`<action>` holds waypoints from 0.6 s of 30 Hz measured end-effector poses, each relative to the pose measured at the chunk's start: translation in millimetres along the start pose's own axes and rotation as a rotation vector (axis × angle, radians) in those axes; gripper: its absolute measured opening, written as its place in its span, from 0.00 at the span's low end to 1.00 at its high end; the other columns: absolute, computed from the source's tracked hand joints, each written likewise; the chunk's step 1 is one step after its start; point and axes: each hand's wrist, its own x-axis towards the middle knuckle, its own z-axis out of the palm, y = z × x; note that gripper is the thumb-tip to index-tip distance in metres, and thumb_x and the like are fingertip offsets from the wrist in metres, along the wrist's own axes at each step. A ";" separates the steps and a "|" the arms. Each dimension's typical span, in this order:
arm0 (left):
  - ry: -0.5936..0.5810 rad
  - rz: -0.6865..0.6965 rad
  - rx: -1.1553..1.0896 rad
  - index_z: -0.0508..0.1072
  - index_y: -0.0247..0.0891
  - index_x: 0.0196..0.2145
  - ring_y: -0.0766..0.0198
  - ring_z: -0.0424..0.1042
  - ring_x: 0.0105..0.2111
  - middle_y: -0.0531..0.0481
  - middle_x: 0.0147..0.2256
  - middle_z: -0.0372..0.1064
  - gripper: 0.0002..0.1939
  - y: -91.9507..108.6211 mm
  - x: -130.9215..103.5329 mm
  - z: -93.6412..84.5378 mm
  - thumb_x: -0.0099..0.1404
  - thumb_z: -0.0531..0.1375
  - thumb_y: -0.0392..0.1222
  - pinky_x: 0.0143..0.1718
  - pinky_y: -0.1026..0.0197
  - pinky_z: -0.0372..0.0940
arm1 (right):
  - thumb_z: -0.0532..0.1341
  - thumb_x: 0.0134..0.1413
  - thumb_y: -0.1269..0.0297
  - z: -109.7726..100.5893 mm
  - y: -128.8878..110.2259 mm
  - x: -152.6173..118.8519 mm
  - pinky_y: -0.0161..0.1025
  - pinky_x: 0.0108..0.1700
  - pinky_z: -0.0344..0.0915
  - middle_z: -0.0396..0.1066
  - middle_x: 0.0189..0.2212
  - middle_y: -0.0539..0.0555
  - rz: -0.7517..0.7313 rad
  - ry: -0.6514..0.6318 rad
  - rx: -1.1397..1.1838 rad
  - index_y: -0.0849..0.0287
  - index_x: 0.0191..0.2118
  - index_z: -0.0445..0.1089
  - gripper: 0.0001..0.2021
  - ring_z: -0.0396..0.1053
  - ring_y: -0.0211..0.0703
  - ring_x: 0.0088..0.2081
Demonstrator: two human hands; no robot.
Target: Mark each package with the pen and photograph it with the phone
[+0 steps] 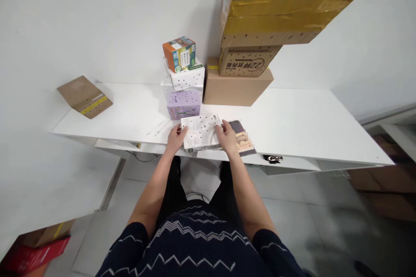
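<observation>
A white printed box (200,132) with a barcode lies at the desk's front edge, between my two hands. My left hand (176,137) is closed on its left side, the thumb over the top face. On the right side my right hand (226,137) grips it, thumb on top as well. A dark book (238,130) with a picture on its cover lies just right of my right hand and partly behind it. Right behind the white box stands a purple box (184,103), with another white box (188,78) and an orange and teal box (180,54) stacked above it.
Cardboard boxes are piled at the back: a plain one (237,88) below, a printed one (248,61) above it, and a large taped one (286,8) on top. A small carton (86,97) sits at the left end of the white desk (308,125). Below the desktop is a shelf.
</observation>
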 end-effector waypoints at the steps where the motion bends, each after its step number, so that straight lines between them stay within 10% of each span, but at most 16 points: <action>1: -0.017 0.013 0.014 0.73 0.39 0.52 0.48 0.74 0.47 0.38 0.48 0.74 0.29 1.0 -3.3 -1.3 0.61 0.63 0.60 0.49 0.47 0.69 | 0.57 0.55 0.51 0.7 -1.4 -2.1 0.54 0.54 0.65 0.75 0.48 0.66 0.015 0.002 0.016 0.63 0.54 0.71 0.26 0.71 0.58 0.49; 11: 0.051 0.458 -0.265 0.67 0.43 0.60 0.50 0.63 0.63 0.41 0.62 0.63 0.30 7.7 -43.3 -17.3 0.63 0.64 0.55 0.62 0.49 0.61 | 0.58 0.59 0.47 2.2 -19.2 -32.1 0.45 0.52 0.66 0.73 0.45 0.57 -0.206 0.098 0.495 0.57 0.46 0.69 0.19 0.70 0.46 0.47; 18: 0.136 0.384 -0.266 0.71 0.42 0.55 0.52 0.69 0.57 0.41 0.56 0.69 0.24 9.3 -66.6 -18.6 0.66 0.60 0.56 0.59 0.48 0.63 | 0.54 0.61 0.43 2.7 -8.5 -44.8 0.45 0.53 0.65 0.72 0.44 0.56 -0.133 0.130 0.414 0.58 0.44 0.69 0.22 0.69 0.46 0.48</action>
